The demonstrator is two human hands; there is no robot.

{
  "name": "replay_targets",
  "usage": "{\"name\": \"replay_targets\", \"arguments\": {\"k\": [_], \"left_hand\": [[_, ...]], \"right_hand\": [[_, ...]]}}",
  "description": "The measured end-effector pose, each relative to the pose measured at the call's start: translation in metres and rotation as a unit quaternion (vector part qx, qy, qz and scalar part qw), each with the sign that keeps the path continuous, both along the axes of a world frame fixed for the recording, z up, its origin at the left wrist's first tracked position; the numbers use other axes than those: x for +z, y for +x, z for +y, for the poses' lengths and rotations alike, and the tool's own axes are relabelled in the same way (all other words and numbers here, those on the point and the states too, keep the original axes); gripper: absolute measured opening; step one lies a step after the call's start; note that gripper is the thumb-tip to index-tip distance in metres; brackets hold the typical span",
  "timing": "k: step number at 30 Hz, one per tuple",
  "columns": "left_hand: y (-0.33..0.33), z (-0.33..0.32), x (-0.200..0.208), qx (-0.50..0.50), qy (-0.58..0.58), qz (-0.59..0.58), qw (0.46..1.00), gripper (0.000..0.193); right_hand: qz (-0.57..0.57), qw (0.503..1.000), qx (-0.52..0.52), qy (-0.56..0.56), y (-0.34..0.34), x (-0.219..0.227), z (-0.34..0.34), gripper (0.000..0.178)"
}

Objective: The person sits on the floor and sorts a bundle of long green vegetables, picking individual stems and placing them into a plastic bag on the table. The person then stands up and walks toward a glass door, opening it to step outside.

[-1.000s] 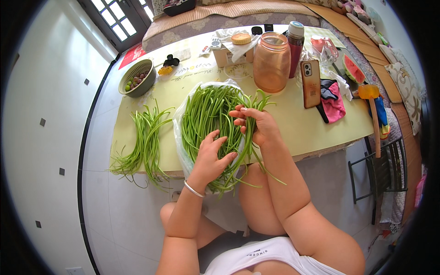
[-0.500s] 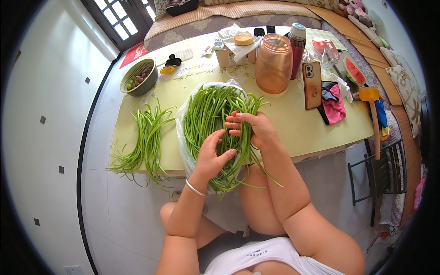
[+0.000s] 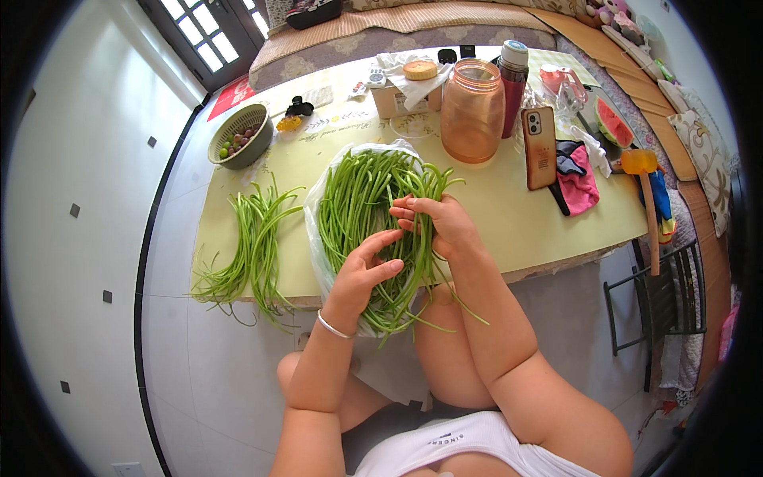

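Observation:
A heap of long green vegetable stems lies in a white plastic bag at the table's near edge, some ends hanging over it. My right hand is closed around several stems at the heap's right side, its fingers curled toward the left. Over the front of the heap is my left hand, thumb and fingers apart, with nothing held between them. A white bangle circles that wrist. To the left of the bag, a smaller bunch of stems rests on the table, tips drooping past the edge.
A basket of grapes stands at the far left. Behind the bag are a tissue box, an orange-tinted jar and a flask. At right are a phone, pink-and-black cloth, cut watermelon and a mallet.
My left hand has lifted slightly, its fingers stretching up and right toward my right hand. The right hand keeps its hold with barely any movement.

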State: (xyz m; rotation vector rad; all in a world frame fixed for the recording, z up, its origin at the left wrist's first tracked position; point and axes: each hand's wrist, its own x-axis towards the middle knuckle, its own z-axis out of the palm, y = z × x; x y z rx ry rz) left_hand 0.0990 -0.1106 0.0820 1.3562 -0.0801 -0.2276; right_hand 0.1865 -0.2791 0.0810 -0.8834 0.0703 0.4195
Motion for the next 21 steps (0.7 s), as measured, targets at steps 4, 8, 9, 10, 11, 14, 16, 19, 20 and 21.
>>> {"name": "replay_targets", "arguments": {"k": [4,8,9,10,11,14,16,19,20,21], "left_hand": [[0.000,0.003,0.002,0.049,-0.055,-0.045,0.996,0.047],[-0.007,0.001,0.012,0.063,0.018,-0.079,0.995,0.038],[-0.009,0.000,0.014,0.057,0.039,-0.084,0.994,0.035],[-0.010,-0.002,0.014,0.042,0.068,-0.107,0.991,0.035],[-0.011,-0.003,0.015,0.027,0.096,-0.130,0.986,0.034],[-0.012,-0.006,0.018,0.005,0.148,-0.175,0.973,0.030],[-0.012,-0.005,0.019,0.002,0.174,-0.194,0.965,0.027],[-0.010,-0.002,0.022,0.046,0.260,-0.228,0.937,0.021],[-0.011,-0.003,0.025,0.091,0.315,-0.244,0.913,0.019],[-0.010,-0.002,0.026,0.135,0.367,-0.258,0.883,0.017]], "right_hand": [[0.003,0.999,-0.036,0.007,0.001,-0.001,0.001,0.017],[-0.004,0.999,0.010,0.040,0.006,-0.009,-0.003,0.020],[0.005,0.998,0.031,0.060,0.007,-0.009,-0.005,0.021],[0.014,0.995,0.053,0.080,0.007,-0.009,-0.004,0.022],[0.024,0.994,0.053,0.089,0.006,-0.007,-0.004,0.023],[0.049,0.992,0.048,0.108,0.003,-0.002,-0.004,0.026],[0.059,0.991,0.042,0.115,0.007,-0.009,-0.006,0.027],[0.048,0.982,0.081,0.163,0.009,-0.007,-0.015,0.029],[0.064,0.987,0.065,0.135,0.006,0.001,-0.013,0.028],[0.065,0.985,0.073,0.142,0.006,-0.001,-0.014,0.026]]}}
